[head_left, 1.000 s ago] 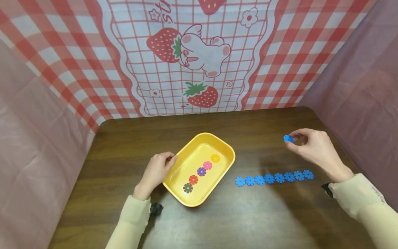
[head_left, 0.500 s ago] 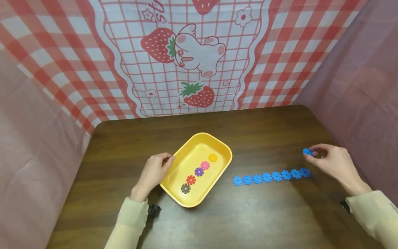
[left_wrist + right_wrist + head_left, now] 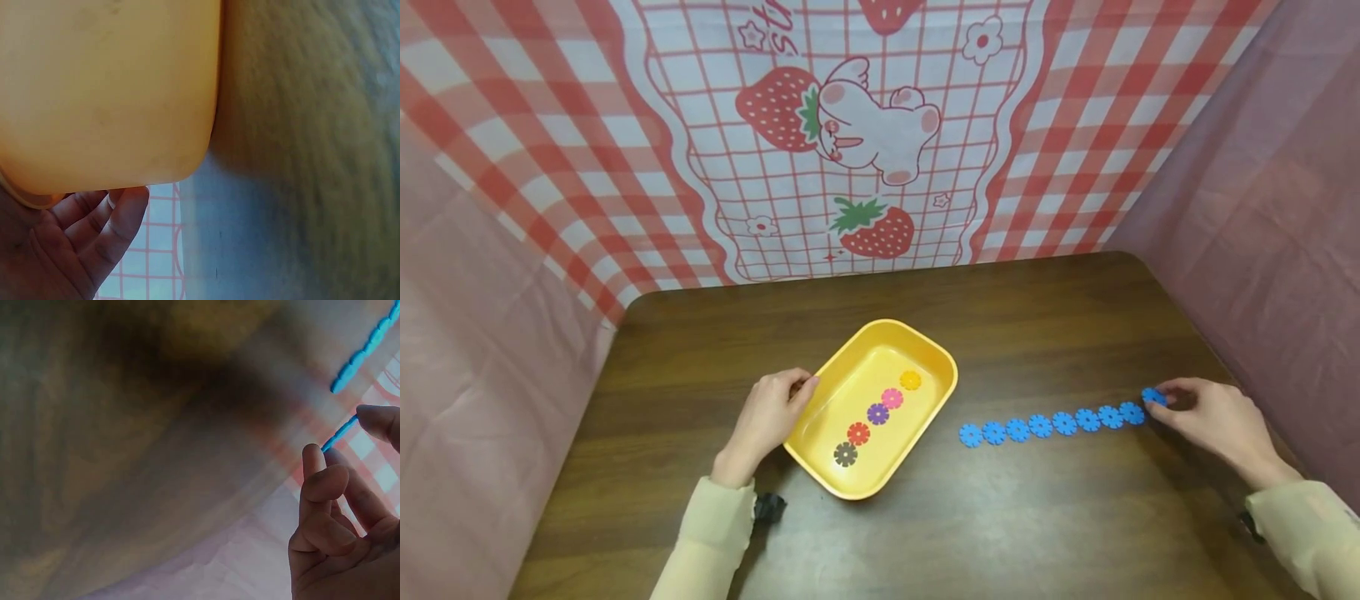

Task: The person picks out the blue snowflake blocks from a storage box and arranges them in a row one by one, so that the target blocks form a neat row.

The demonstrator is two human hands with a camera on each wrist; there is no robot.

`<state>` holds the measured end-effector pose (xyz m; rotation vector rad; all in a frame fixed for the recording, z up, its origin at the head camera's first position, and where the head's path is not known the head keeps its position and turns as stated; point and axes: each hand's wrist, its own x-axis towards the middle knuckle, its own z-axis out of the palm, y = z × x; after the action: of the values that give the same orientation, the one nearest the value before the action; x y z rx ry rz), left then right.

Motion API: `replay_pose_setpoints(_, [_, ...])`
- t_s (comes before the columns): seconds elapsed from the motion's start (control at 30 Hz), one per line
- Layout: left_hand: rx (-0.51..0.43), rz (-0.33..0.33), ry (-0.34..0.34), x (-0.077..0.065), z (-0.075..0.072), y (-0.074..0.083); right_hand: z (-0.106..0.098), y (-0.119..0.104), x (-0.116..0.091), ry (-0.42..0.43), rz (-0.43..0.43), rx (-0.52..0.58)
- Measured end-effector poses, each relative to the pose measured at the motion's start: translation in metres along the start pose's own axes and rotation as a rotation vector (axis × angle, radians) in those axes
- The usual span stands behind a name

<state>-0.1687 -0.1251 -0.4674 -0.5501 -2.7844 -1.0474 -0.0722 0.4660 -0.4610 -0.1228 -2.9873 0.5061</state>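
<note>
My right hand (image 3: 1219, 425) pinches a blue notched disc (image 3: 1153, 397) between thumb and finger, at the right end of a row of several blue discs (image 3: 1063, 423). In the right wrist view the pinched disc (image 3: 340, 433) shows edge-on, apart from the row (image 3: 365, 350). My left hand (image 3: 767, 417) grips the left rim of a yellow tray (image 3: 946, 400), thumb at the edge. From the left wrist, its fingers (image 3: 119, 228) show against the tray's outer wall (image 3: 112, 112). Inside the tray lie a yellow disc (image 3: 910, 380), a pink one (image 3: 892, 398), a purple one (image 3: 877, 413), a red one (image 3: 858, 433) and a dark one (image 3: 846, 454).
Everything stands on a brown wooden table (image 3: 1000, 533) with rounded far corners. A red-and-white checked cloth (image 3: 880, 125) with strawberries hangs behind its far edge. Pinkish curtains (image 3: 1262, 233) close off both sides.
My right hand has moved right and toward me with the blue disc, bringing it down to the row's right end. The left hand stays on the tray. The head view has shifted slightly.
</note>
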Motion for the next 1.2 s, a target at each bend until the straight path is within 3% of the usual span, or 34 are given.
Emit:
replay_pose_setpoints(0.57, [-0.005,0.006,-0.001,0.0003,0.0003,0.0019,0.0034,0.006,-0.0053,-0.102,0.061,-0.053])
replay_pose_setpoints(0.97, [-0.02,-0.005,-0.006,0.0005,0.0003,-0.0002,0.0049,0.0048,-0.0052,-0.07,0.034,-0.031])
replay_pose_setpoints(1.2, [-0.048,-0.007,-0.007,0.0011,0.0009,-0.0031,0.0035,-0.0034,-0.0017,0.018,0.001,-0.019])
